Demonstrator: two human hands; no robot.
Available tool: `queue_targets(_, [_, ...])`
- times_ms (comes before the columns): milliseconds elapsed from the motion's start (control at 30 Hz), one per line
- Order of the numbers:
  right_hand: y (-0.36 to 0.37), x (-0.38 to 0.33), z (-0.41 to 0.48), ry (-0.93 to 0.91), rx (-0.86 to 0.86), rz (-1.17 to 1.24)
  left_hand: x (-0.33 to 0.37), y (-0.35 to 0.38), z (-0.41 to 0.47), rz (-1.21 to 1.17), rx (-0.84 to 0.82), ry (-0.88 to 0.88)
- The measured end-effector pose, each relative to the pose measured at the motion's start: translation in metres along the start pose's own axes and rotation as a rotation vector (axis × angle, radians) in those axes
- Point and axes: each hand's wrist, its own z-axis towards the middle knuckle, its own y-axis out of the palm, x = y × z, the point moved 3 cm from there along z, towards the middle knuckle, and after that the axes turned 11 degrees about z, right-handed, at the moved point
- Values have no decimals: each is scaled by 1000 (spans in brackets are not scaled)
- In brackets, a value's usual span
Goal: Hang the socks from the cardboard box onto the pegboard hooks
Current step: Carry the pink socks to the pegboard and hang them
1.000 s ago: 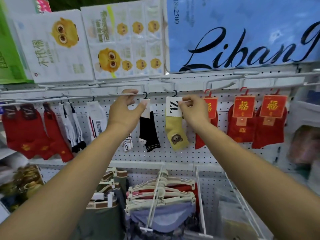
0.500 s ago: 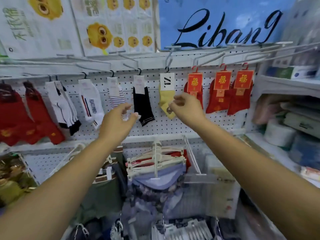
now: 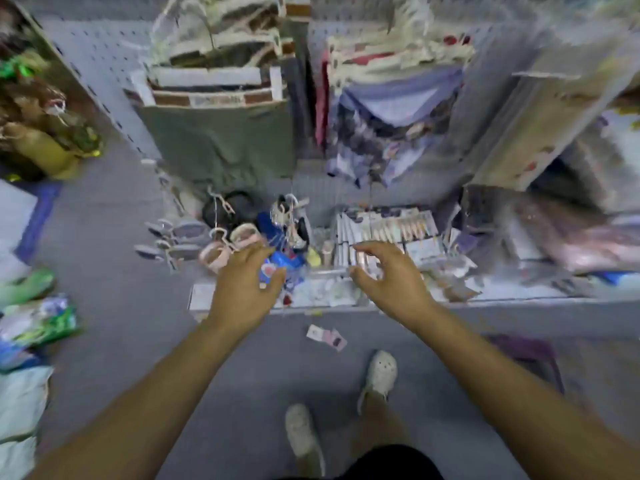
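The view looks steeply down and is blurred. My left hand (image 3: pixel 244 282) and my right hand (image 3: pixel 388 275) hang side by side in front of the lowest shelf (image 3: pixel 485 301), fingers loosely spread, holding nothing. No hanging socks or cardboard box show in this view. The pegboard (image 3: pixel 104 60) shows only in its lower part at the top left. A small pink and white card (image 3: pixel 326 337) lies on the grey floor just below my hands.
Garments on hangers (image 3: pixel 221 109) hang above the shelf. Small packaged goods (image 3: pixel 384 233) and pink rings (image 3: pixel 221 247) fill the shelf behind my hands. Bags (image 3: pixel 34 317) lie on the floor at the left. My two white shoes (image 3: pixel 379 374) stand below.
My head has tipped down from the sock row to the bottom shelf and floor. Both hands have dropped away from the hanging socks and are now empty and low.
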Motion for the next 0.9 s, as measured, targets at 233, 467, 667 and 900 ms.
queue_targets(233, [149,150,-30,383,-273,35,-102,170,-91,63,-348,-337])
queue_targets(467, [279,375,-11,697,-432,-80,-185,396,-128,187,-683,-430])
queue_targets(667, [383,528,50,699,-417,-102,-247,572,-123,143,-696,-455])
queue_targets(900, [468,649,136,444,-230,-151,-319,728,-96,77,-573,-556])
